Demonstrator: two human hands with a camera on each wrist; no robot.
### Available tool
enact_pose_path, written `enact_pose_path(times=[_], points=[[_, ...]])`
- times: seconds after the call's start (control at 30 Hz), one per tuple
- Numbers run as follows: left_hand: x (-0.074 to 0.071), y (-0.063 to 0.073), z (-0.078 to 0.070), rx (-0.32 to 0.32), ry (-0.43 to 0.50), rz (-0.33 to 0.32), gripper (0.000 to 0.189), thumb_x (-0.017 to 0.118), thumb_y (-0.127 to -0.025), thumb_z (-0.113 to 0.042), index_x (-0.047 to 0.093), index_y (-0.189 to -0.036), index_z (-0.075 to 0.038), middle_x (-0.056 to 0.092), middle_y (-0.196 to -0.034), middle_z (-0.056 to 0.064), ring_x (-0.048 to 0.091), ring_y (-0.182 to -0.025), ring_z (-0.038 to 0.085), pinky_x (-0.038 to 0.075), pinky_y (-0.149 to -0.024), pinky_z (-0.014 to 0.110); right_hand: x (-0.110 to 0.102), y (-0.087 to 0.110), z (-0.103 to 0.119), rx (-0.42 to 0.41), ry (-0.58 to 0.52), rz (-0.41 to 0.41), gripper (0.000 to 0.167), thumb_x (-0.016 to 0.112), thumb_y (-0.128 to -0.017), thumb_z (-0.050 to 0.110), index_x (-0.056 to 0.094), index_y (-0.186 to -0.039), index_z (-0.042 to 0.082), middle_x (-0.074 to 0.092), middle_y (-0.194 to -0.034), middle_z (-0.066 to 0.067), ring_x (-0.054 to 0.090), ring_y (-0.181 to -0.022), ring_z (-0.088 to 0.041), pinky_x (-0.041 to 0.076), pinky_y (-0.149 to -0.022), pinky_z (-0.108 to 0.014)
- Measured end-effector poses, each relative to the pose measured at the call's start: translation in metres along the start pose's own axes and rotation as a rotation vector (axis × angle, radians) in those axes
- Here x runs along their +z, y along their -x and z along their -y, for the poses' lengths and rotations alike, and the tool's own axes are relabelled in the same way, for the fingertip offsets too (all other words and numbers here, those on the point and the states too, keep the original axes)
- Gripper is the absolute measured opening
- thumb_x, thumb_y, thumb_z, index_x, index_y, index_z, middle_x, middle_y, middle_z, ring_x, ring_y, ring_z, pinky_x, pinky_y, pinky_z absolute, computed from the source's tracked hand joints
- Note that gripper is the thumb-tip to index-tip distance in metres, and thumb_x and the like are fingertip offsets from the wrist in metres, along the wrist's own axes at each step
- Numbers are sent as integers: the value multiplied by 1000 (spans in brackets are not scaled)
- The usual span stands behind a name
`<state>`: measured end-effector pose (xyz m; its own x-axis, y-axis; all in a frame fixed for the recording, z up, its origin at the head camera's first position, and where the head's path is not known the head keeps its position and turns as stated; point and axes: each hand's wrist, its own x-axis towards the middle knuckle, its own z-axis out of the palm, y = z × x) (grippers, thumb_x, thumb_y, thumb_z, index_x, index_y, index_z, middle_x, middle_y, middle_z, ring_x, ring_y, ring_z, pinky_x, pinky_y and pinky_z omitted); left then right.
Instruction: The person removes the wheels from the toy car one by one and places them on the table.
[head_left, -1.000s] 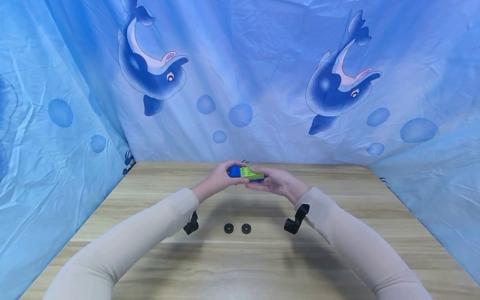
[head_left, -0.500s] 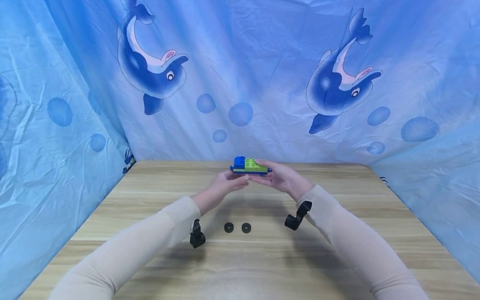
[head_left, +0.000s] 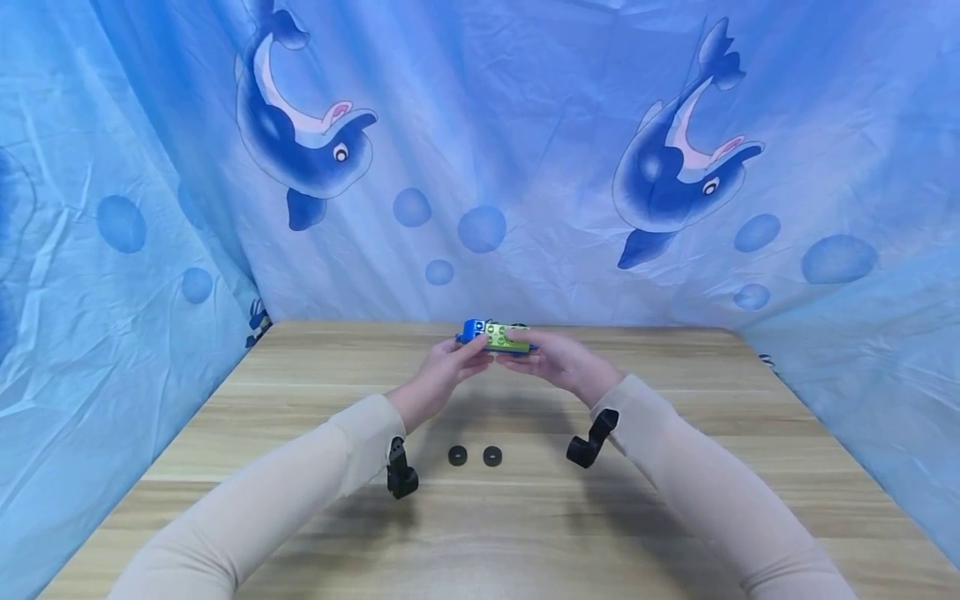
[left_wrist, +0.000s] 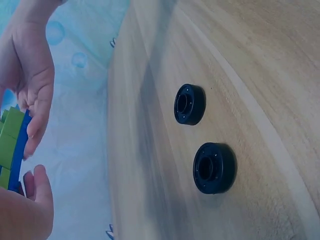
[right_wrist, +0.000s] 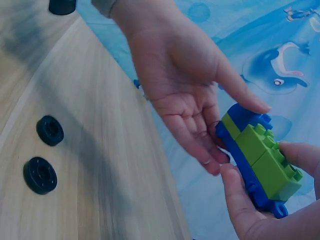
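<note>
A toy train car (head_left: 498,335) built of bricks is held up over the far part of the table between both hands. It has a blue base, studded green bricks (right_wrist: 272,172) and a rounded blue brick (right_wrist: 241,115) at its left end. My right hand (head_left: 566,363) grips the other end, thumb on the green bricks and fingers underneath. The left hand (head_left: 441,372) holds the blue end, its thumb on top and fingers below the base. Nearer me, two black toy wheels (head_left: 457,456) lie flat side by side, hubs showing in the left wrist view.
The wooden table (head_left: 495,533) reaches back to a blue curtain (head_left: 540,167) printed with dolphins, which hangs behind it and along both sides. A black wrist camera (head_left: 402,471) sits under the left sleeve, another under the right.
The left hand has let go of its grip round the blue end, dipped below the car, then set its thumb on top again. The car has tipped slightly; the wheels stay put.
</note>
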<state>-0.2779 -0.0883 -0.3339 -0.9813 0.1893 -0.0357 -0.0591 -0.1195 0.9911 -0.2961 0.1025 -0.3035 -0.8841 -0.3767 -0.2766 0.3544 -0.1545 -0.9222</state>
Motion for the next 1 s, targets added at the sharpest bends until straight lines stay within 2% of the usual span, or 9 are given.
enact_pose_path(times=[0.3, 0.4, 0.67, 0.83, 1.0], points=[[-2, 1, -5, 37, 18, 5, 50, 61, -96, -27, 49, -137, -1, 51, -141, 15, 52, -130, 27, 38, -111, 38, 3, 3, -5, -70, 95, 2, 49, 63, -92, 3, 47, -137, -5, 51, -136, -20, 65, -109, -24, 48, -100, -33], [-2, 2, -6, 47, 13, 1, 51, 62, -96, -26, 47, -139, -2, 50, -142, 14, 52, -130, 27, 38, -111, 36, 3, 4, -8, -83, 123, 10, 47, 65, -90, 2, 49, -134, -7, 53, -133, -21, 65, -110, -27, 49, -99, -34], [1, 1, -10, 75, 100, -19, 58, 64, -94, -25, 40, -143, -4, 49, -144, 13, 50, -131, 26, 39, -110, 34, 10, 5, -19, -75, 138, 87, 44, 63, -92, 4, 50, -132, -11, 59, -121, -19, 65, -109, -28, 49, -100, -37], [3, 2, -11, 82, 109, -23, 53, 62, -95, -24, 43, -140, -3, 50, -142, 14, 49, -131, 26, 39, -110, 35, 14, 6, -25, -59, 151, 80, 45, 64, -92, 6, 50, -132, -8, 62, -121, -19, 63, -114, -31, 50, -97, -34], [3, 2, -10, 97, 96, -22, 48, 62, -96, -24, 48, -136, -2, 53, -138, 15, 51, -128, 26, 40, -109, 35, 17, 6, -26, -69, 181, 81, 44, 66, -91, 7, 53, -131, -5, 60, -125, -20, 66, -108, -26, 49, -99, -36]])
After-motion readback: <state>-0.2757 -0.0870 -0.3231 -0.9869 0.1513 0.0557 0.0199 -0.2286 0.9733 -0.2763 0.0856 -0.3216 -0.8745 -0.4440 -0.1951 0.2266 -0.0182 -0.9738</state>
